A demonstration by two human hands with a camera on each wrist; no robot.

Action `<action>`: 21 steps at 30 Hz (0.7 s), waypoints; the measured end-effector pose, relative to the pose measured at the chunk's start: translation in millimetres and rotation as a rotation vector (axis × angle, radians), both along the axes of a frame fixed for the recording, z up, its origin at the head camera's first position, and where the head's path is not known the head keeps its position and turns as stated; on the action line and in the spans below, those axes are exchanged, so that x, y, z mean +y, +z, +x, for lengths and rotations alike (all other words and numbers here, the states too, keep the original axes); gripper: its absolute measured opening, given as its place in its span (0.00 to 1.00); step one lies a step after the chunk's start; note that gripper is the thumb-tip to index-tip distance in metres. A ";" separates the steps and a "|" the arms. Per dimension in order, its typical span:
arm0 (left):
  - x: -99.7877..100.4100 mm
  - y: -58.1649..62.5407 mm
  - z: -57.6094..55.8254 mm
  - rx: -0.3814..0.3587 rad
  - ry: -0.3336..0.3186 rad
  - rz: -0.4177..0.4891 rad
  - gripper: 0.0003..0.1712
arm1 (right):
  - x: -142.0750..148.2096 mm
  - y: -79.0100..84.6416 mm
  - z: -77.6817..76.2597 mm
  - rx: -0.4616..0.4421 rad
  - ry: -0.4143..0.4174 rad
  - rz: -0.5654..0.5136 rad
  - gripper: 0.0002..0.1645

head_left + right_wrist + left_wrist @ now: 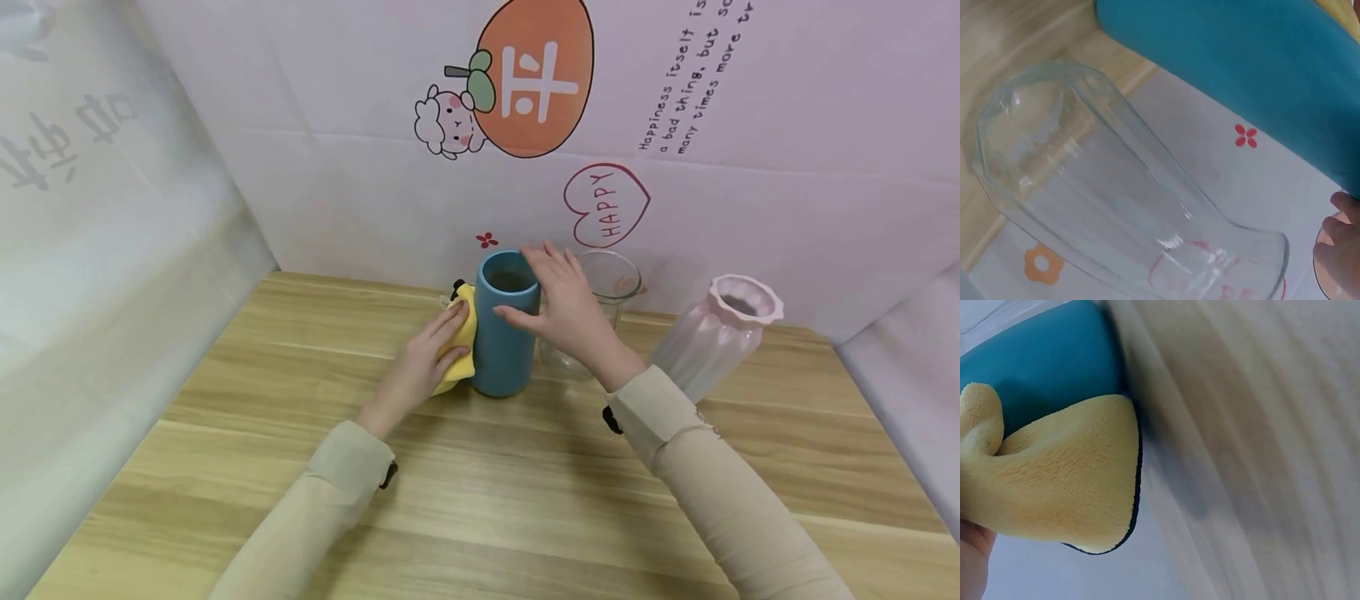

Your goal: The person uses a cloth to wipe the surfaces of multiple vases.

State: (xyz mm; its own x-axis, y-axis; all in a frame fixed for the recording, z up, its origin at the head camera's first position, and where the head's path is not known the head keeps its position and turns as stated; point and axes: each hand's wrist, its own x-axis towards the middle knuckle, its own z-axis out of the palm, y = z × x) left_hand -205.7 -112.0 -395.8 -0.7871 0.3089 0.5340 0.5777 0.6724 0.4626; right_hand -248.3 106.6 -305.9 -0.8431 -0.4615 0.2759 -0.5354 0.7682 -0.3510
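A tall blue vase stands upright near the back of the wooden table. My left hand holds a yellow cloth against the vase's left side. In the left wrist view the plush cloth has a dark edge and lies against the blue wall; only a bit of the hand shows. My right hand grips the vase near its rim, thumb at the front and fingers on the far right side. Fingertips show beside the vase in the right wrist view.
A clear glass vase stands right of the blue one, partly behind my right hand. Farther right is a pale pink ribbed vase, partly covered by my sleeve. A printed white cloth backdrop rises behind the wooden table.
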 end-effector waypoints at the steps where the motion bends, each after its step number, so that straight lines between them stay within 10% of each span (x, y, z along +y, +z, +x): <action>1: 0.1 1.1 -0.7 0.018 0.000 0.013 0.33 | 0.9 1.2 -1.0 0.010 0.016 0.017 0.53; 10: 11.5 24.9 -2.2 0.177 0.013 0.099 0.32 | 10.4 11.5 -9.6 0.037 0.180 0.159 0.49; 21: 8.6 22.7 -5.9 0.081 0.016 0.024 0.35 | 0.3 6.1 -1.0 0.089 0.043 0.161 0.51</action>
